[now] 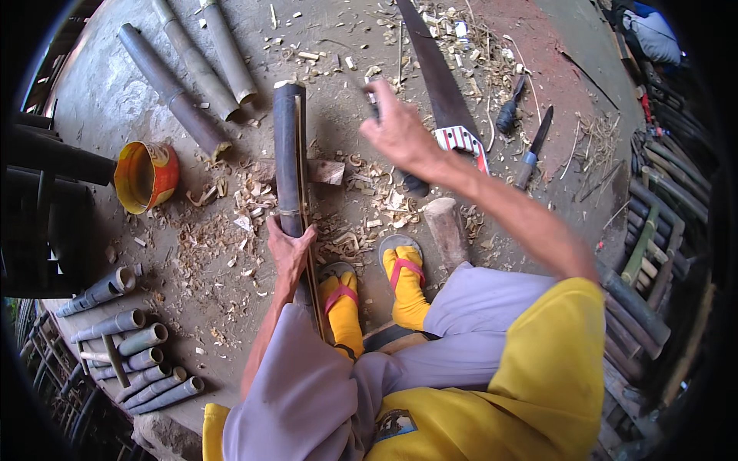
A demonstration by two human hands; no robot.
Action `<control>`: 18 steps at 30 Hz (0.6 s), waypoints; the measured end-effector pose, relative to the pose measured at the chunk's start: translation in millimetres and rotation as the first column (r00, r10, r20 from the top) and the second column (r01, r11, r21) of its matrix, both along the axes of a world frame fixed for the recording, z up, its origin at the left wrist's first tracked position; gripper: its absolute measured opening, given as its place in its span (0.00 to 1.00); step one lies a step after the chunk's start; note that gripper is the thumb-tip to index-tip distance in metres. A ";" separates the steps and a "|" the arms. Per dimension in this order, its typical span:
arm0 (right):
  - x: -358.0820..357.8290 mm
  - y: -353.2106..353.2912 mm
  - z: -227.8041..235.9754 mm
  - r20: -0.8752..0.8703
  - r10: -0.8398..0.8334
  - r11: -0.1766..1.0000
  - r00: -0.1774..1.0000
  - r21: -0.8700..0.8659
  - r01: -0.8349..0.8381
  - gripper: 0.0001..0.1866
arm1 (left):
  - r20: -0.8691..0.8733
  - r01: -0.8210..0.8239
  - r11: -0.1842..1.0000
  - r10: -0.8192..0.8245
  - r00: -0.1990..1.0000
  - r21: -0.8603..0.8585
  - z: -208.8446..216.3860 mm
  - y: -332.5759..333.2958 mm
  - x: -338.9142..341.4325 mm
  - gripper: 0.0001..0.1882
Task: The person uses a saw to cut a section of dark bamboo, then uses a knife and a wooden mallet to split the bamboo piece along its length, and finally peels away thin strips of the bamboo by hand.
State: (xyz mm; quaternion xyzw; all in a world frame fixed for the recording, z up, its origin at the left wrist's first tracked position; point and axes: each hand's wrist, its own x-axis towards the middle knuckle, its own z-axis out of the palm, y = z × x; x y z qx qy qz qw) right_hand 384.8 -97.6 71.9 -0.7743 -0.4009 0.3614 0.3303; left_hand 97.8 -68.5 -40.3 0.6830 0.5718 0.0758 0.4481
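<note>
Bamboo pole (pixel 290 154), center of frame slightly left, near upright in view, long slit down its right side, crossing over a wooden block (pixel 329 171). Left hand (pixel 290 244) wrapped round the pole's lower half, thumb on the right side, fingers closed on it. Right hand (pixel 401 132) upper center, blurred, fingers partly curled, dark object (pixel 373 100) at the fingertips; cannot tell if gripped. Handsaw (pixel 438 73) and knife (pixel 536 146) lie upper right; shavings (pixel 392 203) around; orange-yellow can (pixel 164 178) left.
</note>
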 end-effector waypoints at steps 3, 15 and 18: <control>77.8 -38.1 24.1 0.224 -0.029 0.999 0.974 -0.030 0.037 0.26 | -0.010 -0.017 0.999 0.017 1.000 0.044 1.4 2.7 -6.6 0.36; 306.5 -105.2 -126.5 0.692 -0.390 0.801 0.608 -0.070 0.594 0.19 | 0.068 0.008 0.999 -0.005 0.998 -0.043 26.5 -7.8 -18.3 0.31; 323.1 -104.1 -132.4 0.687 -0.417 0.756 0.595 -0.101 0.647 0.20 | 0.037 0.130 0.989 -0.132 0.991 0.064 30.7 12.9 -6.2 0.30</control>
